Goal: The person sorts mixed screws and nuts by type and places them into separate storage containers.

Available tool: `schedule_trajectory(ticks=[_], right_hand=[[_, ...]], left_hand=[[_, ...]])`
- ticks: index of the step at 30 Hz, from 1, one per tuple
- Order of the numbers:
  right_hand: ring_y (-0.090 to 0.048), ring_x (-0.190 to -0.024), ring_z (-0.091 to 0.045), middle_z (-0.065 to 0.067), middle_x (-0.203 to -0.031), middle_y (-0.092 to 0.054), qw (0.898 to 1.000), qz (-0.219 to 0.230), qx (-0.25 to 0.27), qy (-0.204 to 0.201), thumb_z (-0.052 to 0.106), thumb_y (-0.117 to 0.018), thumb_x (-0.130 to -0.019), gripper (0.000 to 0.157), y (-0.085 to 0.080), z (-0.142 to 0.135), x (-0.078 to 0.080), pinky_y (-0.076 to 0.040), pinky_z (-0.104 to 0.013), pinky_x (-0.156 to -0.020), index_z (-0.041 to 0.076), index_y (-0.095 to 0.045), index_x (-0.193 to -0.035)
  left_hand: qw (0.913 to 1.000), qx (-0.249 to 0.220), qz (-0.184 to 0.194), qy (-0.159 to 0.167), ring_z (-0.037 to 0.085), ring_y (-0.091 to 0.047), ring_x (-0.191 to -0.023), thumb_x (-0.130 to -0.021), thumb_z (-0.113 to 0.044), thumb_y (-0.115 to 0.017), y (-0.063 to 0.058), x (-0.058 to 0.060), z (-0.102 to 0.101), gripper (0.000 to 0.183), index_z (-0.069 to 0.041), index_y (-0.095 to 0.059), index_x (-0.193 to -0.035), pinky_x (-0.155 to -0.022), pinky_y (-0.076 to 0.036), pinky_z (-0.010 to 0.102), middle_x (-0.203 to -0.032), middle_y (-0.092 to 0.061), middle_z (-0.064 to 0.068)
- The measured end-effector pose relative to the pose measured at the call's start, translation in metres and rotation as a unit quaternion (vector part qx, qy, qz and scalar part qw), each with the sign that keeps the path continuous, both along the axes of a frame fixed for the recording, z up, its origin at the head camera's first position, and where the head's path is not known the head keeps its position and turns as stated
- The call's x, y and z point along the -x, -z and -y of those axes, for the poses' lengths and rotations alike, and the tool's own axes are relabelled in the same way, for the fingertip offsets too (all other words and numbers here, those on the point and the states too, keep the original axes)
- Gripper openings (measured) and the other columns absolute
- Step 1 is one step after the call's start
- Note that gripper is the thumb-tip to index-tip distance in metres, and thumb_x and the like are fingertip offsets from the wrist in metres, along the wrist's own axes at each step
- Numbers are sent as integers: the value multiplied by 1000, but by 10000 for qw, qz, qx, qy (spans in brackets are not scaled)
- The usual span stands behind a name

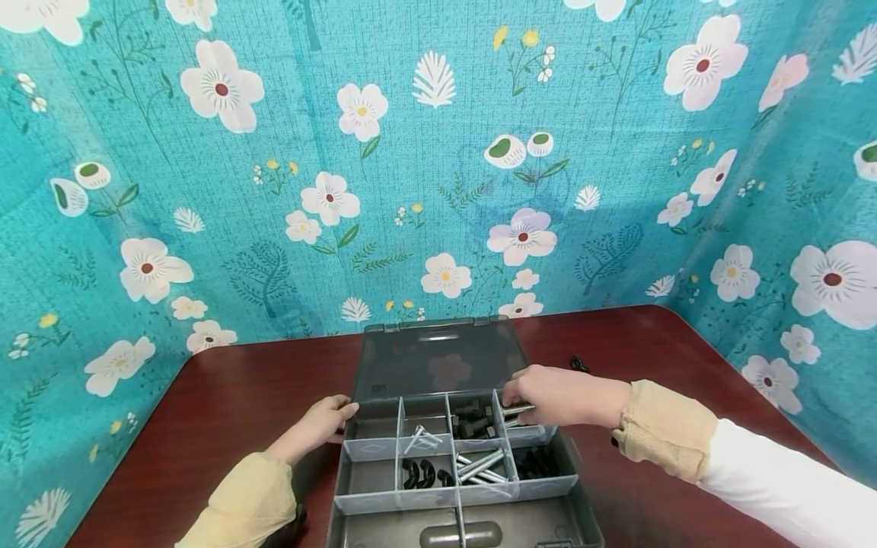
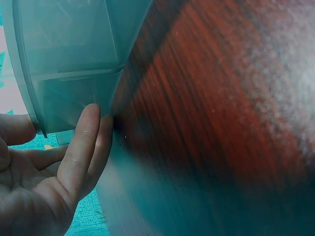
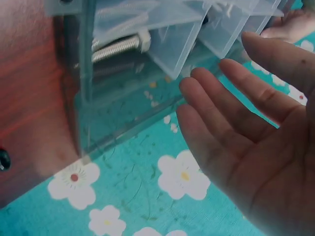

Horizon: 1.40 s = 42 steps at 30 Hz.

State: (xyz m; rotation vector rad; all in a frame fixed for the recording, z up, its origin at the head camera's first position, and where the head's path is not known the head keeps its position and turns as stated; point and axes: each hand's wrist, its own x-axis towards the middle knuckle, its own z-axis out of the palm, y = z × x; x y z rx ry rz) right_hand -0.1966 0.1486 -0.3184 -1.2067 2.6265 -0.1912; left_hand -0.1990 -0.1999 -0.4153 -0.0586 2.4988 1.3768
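A grey plastic compartment box [image 1: 370, 502] lies with its see-through lid [image 1: 438, 361] swung back. My left hand [image 1: 320, 428] is at the box's left side; its thumb [image 2: 17, 129] meets the rim and straight fingers [image 2: 81, 147] lie along the outer wall. Over the back right compartment is my right hand [image 1: 548, 394], its fingers [image 3: 206, 105] extended with nothing between them. Silver bolts [image 3: 118, 48] lie in that compartment, partly hidden by the hand in the head view. Black bolts [image 1: 474, 422] fill the compartment just left of it.
Other compartments hold short silver screws [image 1: 421, 438], black curved pieces [image 1: 425, 473], long silver bolts [image 1: 479, 466] and small dark parts [image 1: 537, 461]. A small black piece [image 1: 578, 364] lies on the red-brown table [image 1: 274, 373], right of the lid. Floral cloth [image 1: 411, 183] hangs behind.
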Motion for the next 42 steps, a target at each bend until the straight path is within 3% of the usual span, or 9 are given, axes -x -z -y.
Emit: schedule_trajectory(ticks=[7, 16, 23, 30, 42], right_hand=[[-61, -85, -16, -5, -95, -64, 9993, -59, 342, 155, 5, -69, -78, 20, 1, -14, 18, -53, -29, -70, 3, -66, -98], [-61, -80, -13, -3, -87, -64, 9945, 172, 700, 755, 8, -66, -81, 16, 1, -33, 44, -52, -28, -68, 4, -66, -97], [-59, -75, -14, -2, -82, -63, 9931, 132, 895, 748, 13, -64, -83, 17, 8, -52, 65, -51, -30, -62, 1, -65, -95], [-58, -72, -16, -5, -85, -63, 9810, 459, 709, 1747, 11, -63, -84, 19, 12, -60, 79, -50, -31, -63, 1, -64, -100], [-59, -82, -26, -17, -95, -62, 9672, 497, 598, 2418, 9, -61, -84, 24, 35, -78, 108, -52, -38, -69, -7, -62, -102]], left_hand=[[10000, 14, 21, 16, 35, -53, -97, -97, -11, -41, -1, -1, -1, 42, 20, -36, -125, -73, -54, 45, -112, -50, 29], [10000, 21, -13, 1, 37, -53, -98, -97, -10, -41, -2, -1, -2, 42, 20, -36, -125, -73, -55, 44, -113, -50, 30], [10000, 18, 31, 18, 38, -53, -99, -97, -10, -40, -2, 0, -1, 42, 20, -35, -126, -73, -54, 44, -113, -50, 30], [9999, 60, 84, 65, 43, -50, -105, -98, -11, -40, -4, 0, -1, 43, 20, -34, -127, -74, -54, 44, -117, -48, 32], [10000, 35, 51, 4, 44, -49, -106, -97, -10, -40, 0, 1, 0, 43, 20, -33, -127, -75, -54, 45, -119, -46, 34]])
